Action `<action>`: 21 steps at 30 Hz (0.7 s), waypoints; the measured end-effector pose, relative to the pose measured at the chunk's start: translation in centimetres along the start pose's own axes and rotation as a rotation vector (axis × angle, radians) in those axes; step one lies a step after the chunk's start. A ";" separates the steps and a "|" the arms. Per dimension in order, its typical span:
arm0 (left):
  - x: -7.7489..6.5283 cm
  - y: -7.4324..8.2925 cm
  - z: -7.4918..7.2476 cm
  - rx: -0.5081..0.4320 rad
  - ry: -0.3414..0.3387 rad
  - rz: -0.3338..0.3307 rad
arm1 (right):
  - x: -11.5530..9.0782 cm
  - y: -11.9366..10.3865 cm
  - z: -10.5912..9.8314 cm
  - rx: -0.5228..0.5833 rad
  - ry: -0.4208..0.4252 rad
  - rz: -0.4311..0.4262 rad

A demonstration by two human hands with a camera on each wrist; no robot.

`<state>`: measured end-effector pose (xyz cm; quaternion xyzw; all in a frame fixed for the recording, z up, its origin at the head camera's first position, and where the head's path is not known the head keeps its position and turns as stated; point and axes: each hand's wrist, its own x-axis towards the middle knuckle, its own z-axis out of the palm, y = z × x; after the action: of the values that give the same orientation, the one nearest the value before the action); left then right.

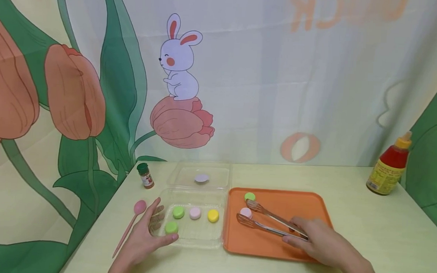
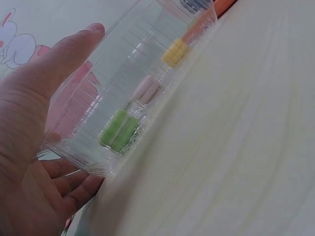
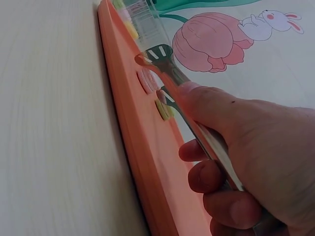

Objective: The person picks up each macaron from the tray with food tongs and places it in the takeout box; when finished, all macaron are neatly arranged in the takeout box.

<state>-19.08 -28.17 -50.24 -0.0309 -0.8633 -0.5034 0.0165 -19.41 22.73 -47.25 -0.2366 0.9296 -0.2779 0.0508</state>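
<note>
My right hand (image 1: 321, 240) grips metal serving tongs (image 1: 273, 218) with slotted tips, held over an orange tray (image 1: 265, 246). The spread tips stand around a pink macaron (image 1: 246, 212); whether they touch it I cannot tell. Just behind it lies a green macaron (image 1: 250, 196). At the left end of a clear plastic container (image 1: 199, 243), my left hand (image 1: 142, 239) has its thumb and fingers spread around the corner, fingers near or against the wall. Inside sit two green macarons (image 1: 178, 211), a pink macaron (image 1: 195, 213) and a yellow macaron (image 1: 213, 215).
The container's lid (image 1: 178, 177) is folded back, with a pale oval (image 1: 202, 178) on it. Left of it stand a green-capped spice jar (image 1: 145, 176) and a pink spoon (image 1: 139, 208) lies nearby. A red sauce bottle (image 1: 389, 166) stands at the back right, before a printed curtain (image 1: 260, 93).
</note>
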 end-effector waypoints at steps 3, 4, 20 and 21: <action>0.0 0.0 0.0 0.001 0.002 -0.003 | 0.1 0.0 0.1 -0.004 -0.014 0.011; 0.0 0.0 0.0 0.001 0.002 -0.001 | 0.2 0.0 0.1 -0.005 -0.017 0.014; 0.0 0.2 0.0 0.009 -0.005 0.002 | 0.2 -0.3 0.2 0.022 -0.013 0.009; 0.0 0.2 0.0 0.010 -0.006 0.002 | 0.1 -0.3 0.2 0.020 -0.009 0.004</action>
<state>-19.11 -28.04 -50.10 -0.0331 -0.8658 -0.4990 0.0143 -19.35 22.31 -47.26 -0.2353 0.9270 -0.2861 0.0581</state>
